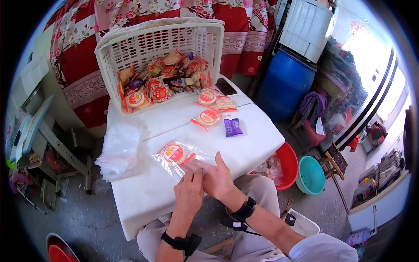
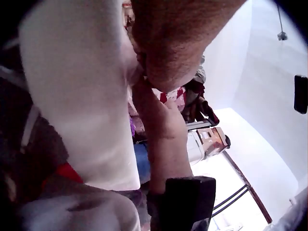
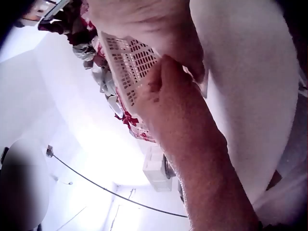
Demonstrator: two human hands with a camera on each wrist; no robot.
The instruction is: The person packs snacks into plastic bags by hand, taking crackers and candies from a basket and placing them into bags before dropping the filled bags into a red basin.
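Note:
A clear plastic bag lies over the white table, with a round wrapped snack inside its far end. My left hand pinches the bag's near edge, fingers bent. Beside it, my right hand reaches its fingers to the bag's mouth, thumb raised and apart. In both wrist views the hands meet closely, and the bag is mostly hidden. Beyond the bag lie a purple packet and round red-and-white snacks. To the left sits a pile of clear bags.
A white plastic basket full of wrapped snacks stands tipped toward me at the table's back. Near it lies a phone. Right of the table are a red basin, a green basin and a blue barrel.

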